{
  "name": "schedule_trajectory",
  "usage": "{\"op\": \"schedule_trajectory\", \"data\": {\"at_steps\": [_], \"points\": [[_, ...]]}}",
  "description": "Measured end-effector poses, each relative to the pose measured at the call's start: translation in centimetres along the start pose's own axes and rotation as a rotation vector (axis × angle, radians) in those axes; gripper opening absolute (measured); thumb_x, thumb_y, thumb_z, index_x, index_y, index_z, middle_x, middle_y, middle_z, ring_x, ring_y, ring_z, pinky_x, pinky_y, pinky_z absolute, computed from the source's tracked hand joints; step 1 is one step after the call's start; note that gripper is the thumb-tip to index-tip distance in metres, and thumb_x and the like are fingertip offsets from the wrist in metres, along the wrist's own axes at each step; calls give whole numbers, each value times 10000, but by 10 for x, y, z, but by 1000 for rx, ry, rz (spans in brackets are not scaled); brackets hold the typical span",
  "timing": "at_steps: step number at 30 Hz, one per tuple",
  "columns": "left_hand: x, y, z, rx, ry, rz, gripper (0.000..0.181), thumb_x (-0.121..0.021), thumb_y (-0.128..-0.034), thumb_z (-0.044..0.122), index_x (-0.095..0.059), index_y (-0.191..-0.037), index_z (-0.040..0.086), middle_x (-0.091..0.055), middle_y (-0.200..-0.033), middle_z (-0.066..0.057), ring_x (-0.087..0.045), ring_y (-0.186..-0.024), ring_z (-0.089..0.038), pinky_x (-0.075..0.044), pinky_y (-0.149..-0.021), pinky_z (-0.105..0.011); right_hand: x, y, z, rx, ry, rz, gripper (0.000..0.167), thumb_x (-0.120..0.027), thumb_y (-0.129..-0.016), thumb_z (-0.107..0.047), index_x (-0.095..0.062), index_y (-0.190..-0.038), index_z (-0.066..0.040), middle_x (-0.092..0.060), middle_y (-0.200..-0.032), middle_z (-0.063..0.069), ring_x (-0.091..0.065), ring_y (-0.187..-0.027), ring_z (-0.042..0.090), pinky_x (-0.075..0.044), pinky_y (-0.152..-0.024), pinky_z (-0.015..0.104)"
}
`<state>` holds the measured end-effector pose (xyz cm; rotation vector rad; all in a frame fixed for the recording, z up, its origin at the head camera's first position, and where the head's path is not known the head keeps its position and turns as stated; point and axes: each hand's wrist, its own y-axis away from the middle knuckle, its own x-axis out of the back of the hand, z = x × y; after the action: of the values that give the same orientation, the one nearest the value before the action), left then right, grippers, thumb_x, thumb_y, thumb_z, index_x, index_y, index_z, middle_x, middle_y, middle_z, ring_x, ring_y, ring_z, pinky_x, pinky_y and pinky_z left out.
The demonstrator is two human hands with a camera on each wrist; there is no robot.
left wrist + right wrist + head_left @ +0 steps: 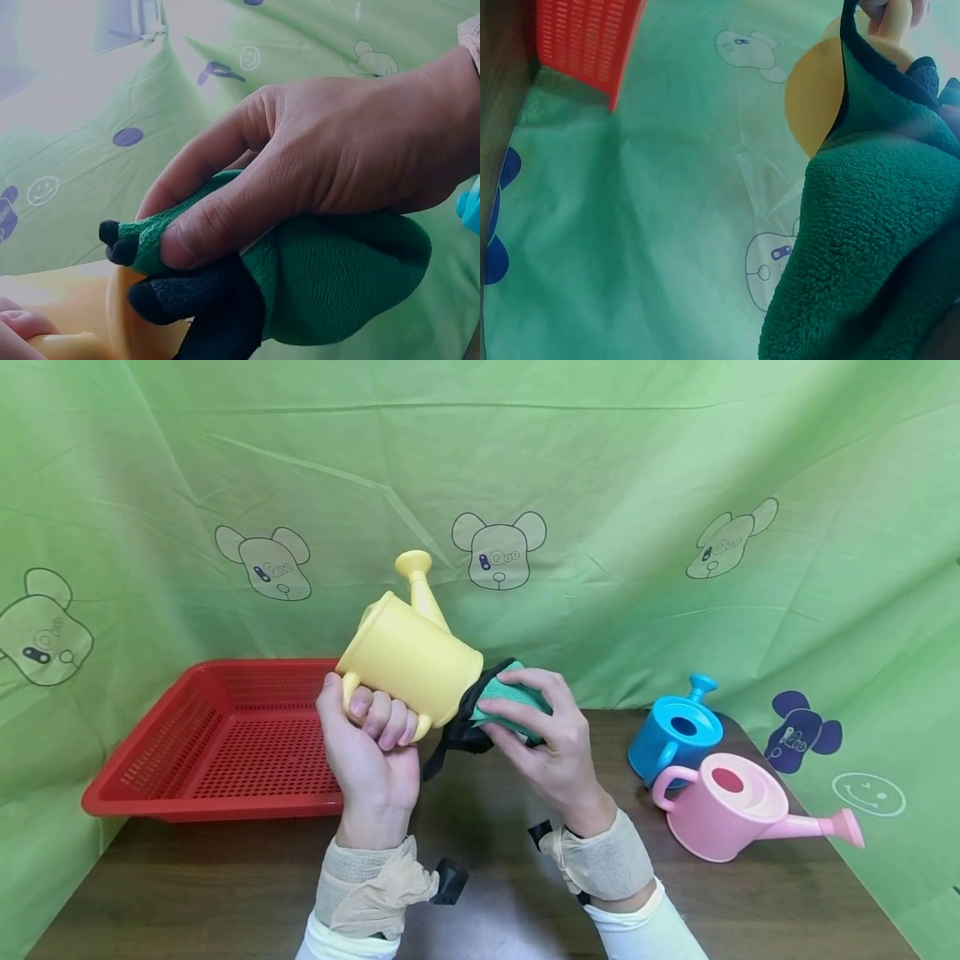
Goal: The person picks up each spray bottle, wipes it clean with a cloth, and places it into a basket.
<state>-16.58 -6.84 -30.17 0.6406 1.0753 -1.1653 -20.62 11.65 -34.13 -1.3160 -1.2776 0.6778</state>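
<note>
A yellow watering can (416, 652) is held tilted above the table, its spout pointing up and its base toward the right. My left hand (375, 760) grips its handle with curled fingers. A green cloth with black edging (521, 695) is bunched in my right hand (551, 739), between thumb and fingers, against the can's base. In the left wrist view the right hand (322, 157) pinches the folded cloth (345, 277) beside the can (67, 292). The right wrist view shows the cloth (877, 202) covering part of the can's round base (810, 97).
A red plastic basket (213, 808) stands on the brown wooden table (225, 877) at the left. On the right are a blue watering can (652, 735) and, nearer, a pink watering can (705, 818). A green printed curtain (600, 460) hangs behind and around the table.
</note>
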Motion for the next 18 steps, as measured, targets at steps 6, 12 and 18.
{"op": "schedule_trajectory", "data": {"at_steps": [6,12,18], "points": [[0,2,-3,37,-184,-35,502,-365,-1121,429,-372,-666,219,-358,-509,86,-301,-427,-84,-259,-490,-215,3,0,2,-32,34,25,240,-740,-992,-316,-808,-1071,-100,-672,-1245,220,-608,-1161,390,-492,-1004,345],[0,3,-8,-18,-356,-81,487,-358,-1115,376,-342,-658,208,-301,-506,87,-209,-446,-99,-137,-513,-273,5,0,3,-70,38,18,232,-747,-988,-312,-813,-1085,-112,-680,-1256,197,-617,-1169,378,-494,-986,354],[1,4,-9,-58,-437,-97,480,-390,-1106,342,-339,-659,175,-273,-522,59,-175,-470,-125,-122,-492,-289,7,0,3,-111,22,22,198,-769,-971,-276,-814,-1086,-122,-682,-1260,183,-620,-1168,354,-504,-965,312]]}}
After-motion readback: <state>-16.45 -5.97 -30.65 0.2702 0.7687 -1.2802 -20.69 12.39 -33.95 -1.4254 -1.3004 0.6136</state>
